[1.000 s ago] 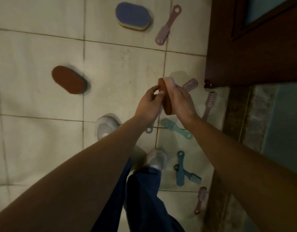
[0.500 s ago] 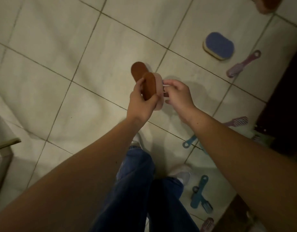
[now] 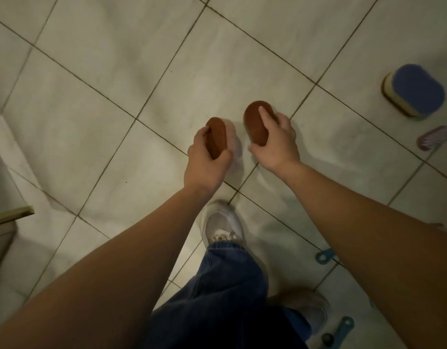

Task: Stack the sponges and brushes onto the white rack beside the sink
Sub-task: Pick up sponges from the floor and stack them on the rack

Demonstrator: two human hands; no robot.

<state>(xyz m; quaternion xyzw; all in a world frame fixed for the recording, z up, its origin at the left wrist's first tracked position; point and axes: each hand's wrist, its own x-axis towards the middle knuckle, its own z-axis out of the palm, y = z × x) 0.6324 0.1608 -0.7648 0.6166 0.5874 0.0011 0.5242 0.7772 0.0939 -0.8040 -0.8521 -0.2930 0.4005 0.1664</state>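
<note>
My left hand (image 3: 205, 159) grips a brown-topped sponge with a pale underside (image 3: 218, 136), held above the tiled floor. My right hand (image 3: 275, 139) closes around a second brown sponge (image 3: 255, 122) lying on the floor just to the right. A blue-topped sponge (image 3: 416, 91) rests on the tiles at the far right, with a pink brush (image 3: 436, 137) below it. Teal brushes lie at the lower right: one handle (image 3: 324, 256) shows beside my right forearm, another (image 3: 342, 328) lies by my shoe. The white rack is not in view.
My legs in blue jeans (image 3: 217, 298) and white shoes (image 3: 222, 225) stand on the pale tiled floor (image 3: 116, 71). A pale fixture with a wooden edge (image 3: 11, 215) juts in at the left edge.
The view swung left and down. My left hand took over the first sponge alone. My right hand let go of it and reached down onto the second brown sponge on the floor.
</note>
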